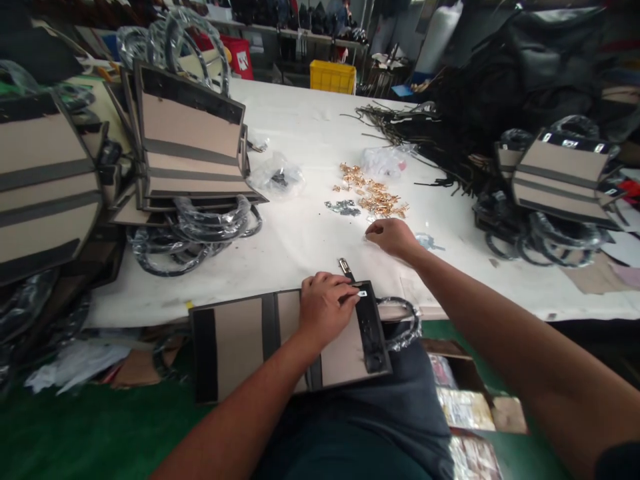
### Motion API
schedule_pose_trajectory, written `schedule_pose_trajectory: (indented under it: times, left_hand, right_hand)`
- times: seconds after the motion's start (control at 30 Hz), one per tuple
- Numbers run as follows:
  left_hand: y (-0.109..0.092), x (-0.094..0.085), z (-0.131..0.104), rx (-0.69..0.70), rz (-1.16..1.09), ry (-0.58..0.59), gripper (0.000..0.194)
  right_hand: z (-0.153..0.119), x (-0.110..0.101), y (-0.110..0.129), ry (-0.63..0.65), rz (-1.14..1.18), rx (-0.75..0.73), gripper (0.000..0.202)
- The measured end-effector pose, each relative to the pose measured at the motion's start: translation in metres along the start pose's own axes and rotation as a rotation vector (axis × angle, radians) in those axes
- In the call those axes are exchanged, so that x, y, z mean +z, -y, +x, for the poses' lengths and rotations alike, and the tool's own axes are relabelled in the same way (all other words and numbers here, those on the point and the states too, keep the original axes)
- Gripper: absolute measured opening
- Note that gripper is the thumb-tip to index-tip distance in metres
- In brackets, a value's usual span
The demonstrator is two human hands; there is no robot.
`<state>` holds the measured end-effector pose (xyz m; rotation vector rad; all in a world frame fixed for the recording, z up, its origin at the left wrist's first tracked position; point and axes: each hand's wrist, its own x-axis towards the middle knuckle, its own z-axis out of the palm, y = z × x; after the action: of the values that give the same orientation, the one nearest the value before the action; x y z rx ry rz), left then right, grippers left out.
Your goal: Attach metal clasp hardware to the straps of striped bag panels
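Observation:
My left hand (327, 303) lies on an unfolded beige and black handbag panel (240, 330), fingers drawn together and pressing on it. Its fingertips meet a small silver plate (362, 293) on the panel's black end strip. A metal clasp on a short strap (344, 267) sticks out past the upper edge, and a plastic-wrapped handle (400, 323) at the right end. Over the white table, my right hand (393, 239) is closed in a pinch; anything between its fingertips is too small to make out. Just beyond are gold-coloured metal fittings (377, 197) and small silver plates (344, 208).
More handbag panels (190, 127) with wrapped handles (195, 233) stand stacked at left, others (557, 170) at right. A clear plastic bag (277, 177) and black straps (430, 140) lie on the white table (295, 253). Open boxes (465, 407) sit below the edge.

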<state>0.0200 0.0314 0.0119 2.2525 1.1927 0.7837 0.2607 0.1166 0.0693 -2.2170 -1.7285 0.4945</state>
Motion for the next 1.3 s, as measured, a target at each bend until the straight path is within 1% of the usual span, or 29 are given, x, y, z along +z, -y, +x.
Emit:
schedule_pose_trajectory:
  times: [0.07, 0.13, 0.17, 0.23, 0.27, 0.33, 0.4, 0.47, 0.67, 0.87, 0.93, 1.07, 1.17, 1.23, 1.3]
  left_hand:
    - [0.000, 0.000, 0.000, 0.011, 0.004, 0.004, 0.008]
    - [0.000, 0.000, -0.001, 0.023, 0.006, 0.008, 0.009]
    - [0.000, 0.000, -0.001, 0.027, 0.006, 0.006, 0.009]
    - [0.000, 0.001, -0.001, 0.031, 0.007, -0.003, 0.008]
    - [0.000, 0.001, -0.001, 0.033, 0.006, -0.010, 0.008]
    - [0.000, 0.002, -0.001, 0.036, 0.002, -0.020, 0.007]
    - [-0.001, 0.002, -0.001, 0.044, -0.001, -0.025, 0.006]
    - [-0.002, 0.001, -0.001, 0.051, 0.001, -0.026, 0.005]
    - [-0.002, 0.000, -0.002, 0.046, 0.012, -0.035, 0.006]
    - [-0.001, 0.001, -0.003, 0.060, 0.007, -0.041, 0.006]
    - [0.000, 0.002, -0.003, 0.061, 0.011, -0.046, 0.007]
    - [0.000, 0.002, -0.003, 0.060, 0.014, -0.043, 0.008]
    - [-0.001, 0.001, -0.003, 0.049, 0.015, -0.031, 0.007]
    - [-0.001, 0.000, -0.002, 0.037, 0.016, -0.023, 0.007]
    - [-0.002, -0.001, -0.001, 0.022, 0.014, -0.015, 0.006]
  right_hand:
    - [-0.026, -0.013, 0.004, 0.042, 0.091, -0.054, 0.023]
    - [-0.059, -0.022, 0.007, 0.165, 0.195, -0.120, 0.024]
    - [-0.076, -0.022, 0.007, 0.258, 0.234, -0.155, 0.023]
    - [-0.109, -0.016, 0.007, 0.433, 0.278, -0.190, 0.022]
    - [-0.123, -0.010, 0.007, 0.488, 0.278, -0.190, 0.022]
    - [-0.143, 0.005, 0.007, 0.530, 0.262, -0.175, 0.023]
    - [-0.153, 0.017, 0.007, 0.507, 0.231, -0.161, 0.023]
    - [-0.156, 0.023, 0.009, 0.462, 0.186, -0.168, 0.023]
    - [-0.157, 0.020, 0.012, 0.380, 0.012, -0.303, 0.023]
    - [-0.168, 0.032, 0.007, 0.280, -0.146, -0.343, 0.018]
    - [-0.171, 0.036, 0.007, 0.250, -0.155, -0.336, 0.016]
    - [-0.170, 0.036, 0.005, 0.224, -0.049, -0.270, 0.015]
    - [-0.166, 0.023, 0.005, 0.254, 0.135, -0.195, 0.005]
    - [-0.163, 0.007, 0.006, 0.193, 0.341, -0.136, 0.016]
    - [-0.159, -0.010, 0.009, 0.058, 0.578, -0.086, 0.027]
